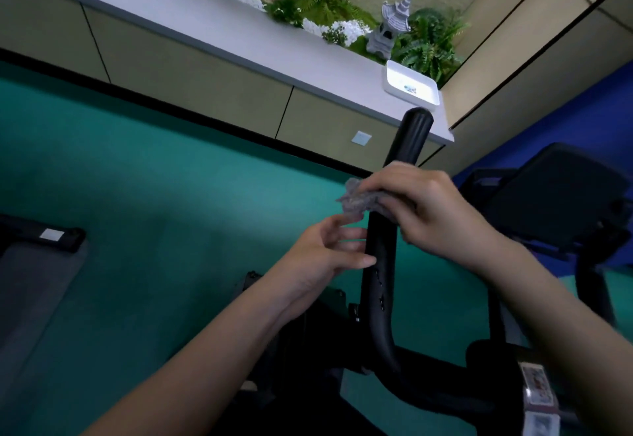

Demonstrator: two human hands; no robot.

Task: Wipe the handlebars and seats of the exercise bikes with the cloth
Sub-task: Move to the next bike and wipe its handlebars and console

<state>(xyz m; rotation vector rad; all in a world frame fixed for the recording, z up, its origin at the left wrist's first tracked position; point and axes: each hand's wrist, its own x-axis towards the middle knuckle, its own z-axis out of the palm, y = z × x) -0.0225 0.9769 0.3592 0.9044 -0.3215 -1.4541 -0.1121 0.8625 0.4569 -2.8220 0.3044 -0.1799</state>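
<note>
A black handlebar [381,264] of an exercise bike rises from the lower middle to a rounded tip in the upper middle. My right hand [428,206] is closed around a crumpled grey cloth [356,201] and presses it against the bar about halfway up. My left hand [329,254] is just left of the bar, below the cloth, fingers spread, fingertips touching the bar. A dark console [555,195] of the bike is at the right. No seat is in view.
A pale ledge [239,48] with ferns, white pebbles, a small stone pagoda [390,27] and a white tray [409,87] runs behind. A treadmill end [41,240] lies at the left on the teal floor [154,195].
</note>
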